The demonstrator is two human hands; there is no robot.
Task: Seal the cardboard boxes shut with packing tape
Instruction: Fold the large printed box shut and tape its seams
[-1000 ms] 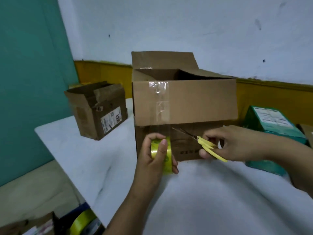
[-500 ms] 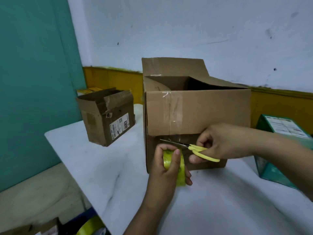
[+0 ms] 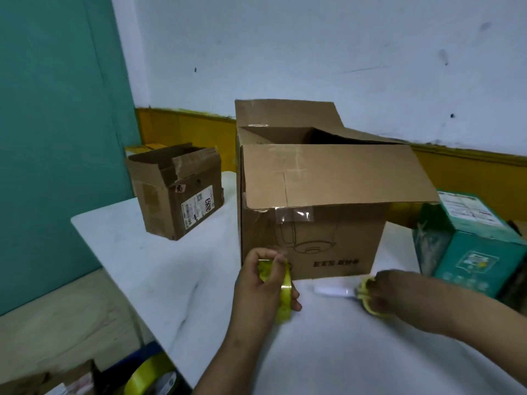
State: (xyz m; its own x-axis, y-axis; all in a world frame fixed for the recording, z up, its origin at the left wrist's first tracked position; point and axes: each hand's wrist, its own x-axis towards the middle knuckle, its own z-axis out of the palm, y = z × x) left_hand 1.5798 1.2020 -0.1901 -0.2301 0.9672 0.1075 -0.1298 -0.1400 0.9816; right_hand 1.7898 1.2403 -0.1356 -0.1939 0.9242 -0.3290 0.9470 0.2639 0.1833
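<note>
**Sealing a large cardboard box at a white table**

Gripping a roll of yellow packing tape (image 3: 286,292) upright in the left hand (image 3: 255,292), wrapping the fingers round its rim, just in front of the near left bottom corner of the large cardboard box (image 3: 319,243). Holding yellow-handled scissors (image 3: 362,292) in the right hand (image 3: 385,295), curling the fingers round the handles, low over the white table (image 3: 171,266) and pointing the blades left toward the roll; blurring too much to tell whether resting on the surface. Facing the large box at the middle of the table with its top open: showing a back flap (image 3: 285,115) standing upright and a front flap (image 3: 328,175) hanging outward over the front face, carrying a short strip of clear tape (image 3: 293,215) along its lower edge. Leaving a smaller open cardboard box (image 3: 176,195) well apart at the far left of the table and a green printed box (image 3: 473,252) just right of the large one. Showing a second yellow roll (image 3: 148,374) below the table's near left edge.
</note>
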